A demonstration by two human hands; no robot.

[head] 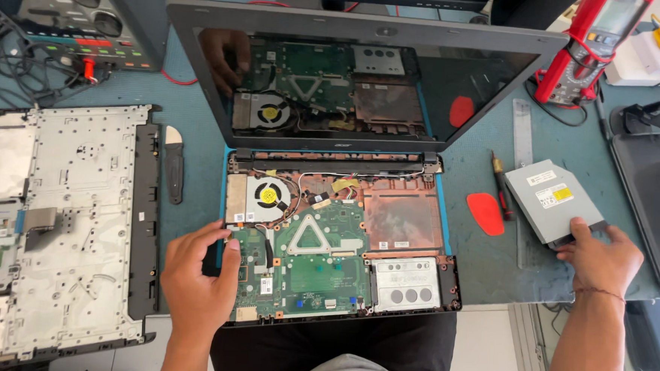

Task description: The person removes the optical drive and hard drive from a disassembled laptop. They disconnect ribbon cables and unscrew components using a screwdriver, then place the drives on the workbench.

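Head view shows the left hand (pixel 199 276) resting on the near-left edge of the opened dark laptop base (pixel 338 242), palm down, fingers loosely curled with the fingertips (pixel 225 242) touching the green circuit board (pixel 303 271) at its left margin; it grips nothing, only presses or steadies. Just beyond those fingertips sits the round cooling fan with a yellow hub (pixel 268 197), and to their right a pale triangular bracket lies on the board. Further right, near the front edge, is a silver metal drive cage with round holes (pixel 405 283), and behind it a copper-coloured shield plate (pixel 403 219). The laptop's dark screen (pixel 350 81) stands open behind the base and mirrors the parts below.

The right hand (pixel 601 260) is well apart from the laptop, off to the right, its fingers closed around the near corner of a flat grey optical drive with white and yellow labels (pixel 551 197), thumb on top; the drive lies on the blue-green work mat (pixel 198 118). Left of these fingers, near the drive, lie a red teardrop-shaped plastic pick (pixel 485 213) and a small screwdriver with a red and black handle (pixel 501 188). Far to the left of the left hand lies the removed silver-grey keyboard cover, underside up (pixel 64 224), with a dark-handled prying tool (pixel 173 162) between it and the laptop. A red multimeter (pixel 589 48) stands at the far right.
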